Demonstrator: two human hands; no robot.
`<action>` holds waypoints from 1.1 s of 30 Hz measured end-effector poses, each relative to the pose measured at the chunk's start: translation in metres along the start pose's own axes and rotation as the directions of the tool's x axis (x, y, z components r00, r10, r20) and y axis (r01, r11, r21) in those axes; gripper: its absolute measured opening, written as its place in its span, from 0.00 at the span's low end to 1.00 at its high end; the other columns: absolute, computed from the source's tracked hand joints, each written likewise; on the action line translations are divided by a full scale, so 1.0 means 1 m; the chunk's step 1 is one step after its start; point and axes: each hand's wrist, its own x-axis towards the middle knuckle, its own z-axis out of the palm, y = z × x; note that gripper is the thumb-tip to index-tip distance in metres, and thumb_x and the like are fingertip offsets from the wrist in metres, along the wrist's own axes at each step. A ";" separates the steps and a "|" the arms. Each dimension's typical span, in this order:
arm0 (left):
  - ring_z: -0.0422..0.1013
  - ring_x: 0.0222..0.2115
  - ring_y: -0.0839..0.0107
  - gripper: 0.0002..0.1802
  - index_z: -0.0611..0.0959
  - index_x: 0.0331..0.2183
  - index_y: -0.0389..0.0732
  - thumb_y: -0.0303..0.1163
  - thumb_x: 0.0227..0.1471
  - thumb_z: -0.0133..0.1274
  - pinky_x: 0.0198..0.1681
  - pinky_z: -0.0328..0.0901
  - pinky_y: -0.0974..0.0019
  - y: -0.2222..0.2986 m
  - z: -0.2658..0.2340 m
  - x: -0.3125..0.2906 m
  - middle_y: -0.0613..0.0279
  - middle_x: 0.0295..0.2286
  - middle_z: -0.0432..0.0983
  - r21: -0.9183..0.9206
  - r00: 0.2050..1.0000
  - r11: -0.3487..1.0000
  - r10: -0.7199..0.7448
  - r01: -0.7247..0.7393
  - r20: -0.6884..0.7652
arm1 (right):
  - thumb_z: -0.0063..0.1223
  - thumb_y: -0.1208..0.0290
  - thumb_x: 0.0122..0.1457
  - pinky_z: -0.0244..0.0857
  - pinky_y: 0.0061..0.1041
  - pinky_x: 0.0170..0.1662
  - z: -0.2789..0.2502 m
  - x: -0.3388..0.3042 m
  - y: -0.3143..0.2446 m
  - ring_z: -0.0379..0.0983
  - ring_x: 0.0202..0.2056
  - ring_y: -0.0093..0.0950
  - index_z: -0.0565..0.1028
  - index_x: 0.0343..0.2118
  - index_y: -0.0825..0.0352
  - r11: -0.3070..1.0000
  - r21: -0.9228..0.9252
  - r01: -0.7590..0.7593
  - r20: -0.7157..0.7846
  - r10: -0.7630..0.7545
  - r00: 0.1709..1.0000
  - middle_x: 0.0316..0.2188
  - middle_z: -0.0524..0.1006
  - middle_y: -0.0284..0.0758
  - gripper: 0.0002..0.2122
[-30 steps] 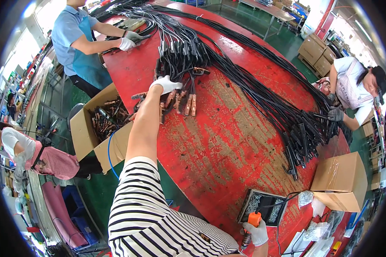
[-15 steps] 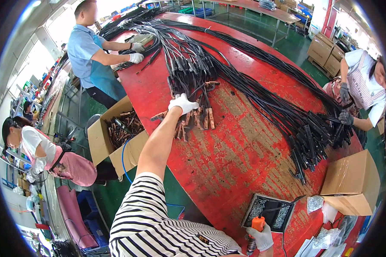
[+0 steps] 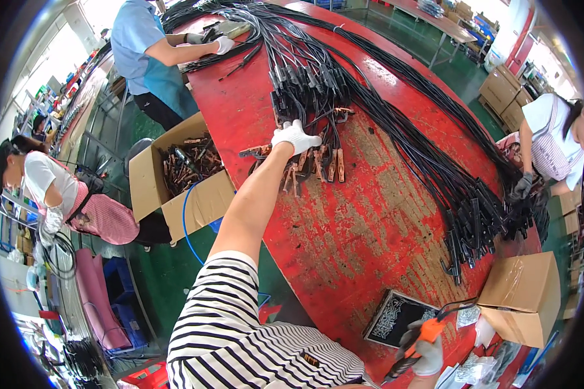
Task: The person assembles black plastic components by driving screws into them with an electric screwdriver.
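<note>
My left hand, in a white glove, lies on a bundle of black cables where they end in copper-coloured clamps. Its thumb points right and its fingers curl down over the bundle; whatever they grip is hidden beneath the glove. At the lower right, my gloved right hand is closed around an orange-and-dark electric screwdriver with a black cord. The tool is tilted, its lower end toward my body. Beside it, a tray of small silver screws sits on the red table.
More black cables with dark ends spread across the right. A cardboard box stands at the right edge, another box with copper clamps at the left. Co-workers stand far left, left and right; a blue hose hangs by the left box.
The view has shifted, so the table sits differently. My right hand has tilted the screwdriver from upright to slanting and moved right. My left hand stays on the bundle.
</note>
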 end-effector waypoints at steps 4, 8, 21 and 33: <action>0.59 0.65 0.40 0.62 0.64 0.68 0.40 0.68 0.40 0.60 0.67 0.60 0.48 0.001 -0.004 -0.006 0.43 0.66 0.60 -0.043 1.000 0.999 -0.005 0.006 0.008 | 0.68 0.55 0.51 0.76 0.31 0.25 0.045 0.036 -0.037 0.78 0.26 0.32 0.73 0.53 0.70 0.889 -0.018 0.458 -0.268 -0.446 0.854 0.33 0.81 0.37 0.31; 0.61 0.64 0.41 0.59 0.66 0.67 0.42 0.67 0.41 0.60 0.66 0.61 0.48 0.000 -0.005 -0.009 0.46 0.66 0.62 -0.049 0.999 0.999 0.001 -0.003 -0.036 | 0.59 0.50 0.62 0.70 0.26 0.22 0.082 0.094 -0.076 0.75 0.24 0.25 0.74 0.56 0.61 0.924 0.080 0.373 -0.163 -0.357 0.920 0.38 0.80 0.32 0.25; 0.63 0.63 0.39 0.66 0.62 0.69 0.43 0.70 0.36 0.61 0.65 0.63 0.49 -0.003 -0.014 0.005 0.40 0.65 0.61 0.008 0.999 1.000 0.012 -0.013 0.051 | 0.65 0.65 0.59 0.73 0.42 0.27 0.197 0.375 -0.005 0.76 0.23 0.35 0.69 0.54 0.54 0.932 0.362 -0.002 0.164 -0.062 0.984 0.37 0.74 0.38 0.22; 0.67 0.61 0.46 0.65 0.63 0.68 0.34 0.68 0.38 0.61 0.65 0.63 0.55 0.005 -0.002 0.020 0.34 0.62 0.66 -0.063 0.998 0.997 0.037 -0.034 0.048 | 0.65 0.59 0.58 0.77 0.42 0.28 0.185 0.434 -0.025 0.77 0.22 0.36 0.72 0.43 0.63 0.992 0.018 -0.121 0.251 0.113 0.961 0.28 0.77 0.41 0.18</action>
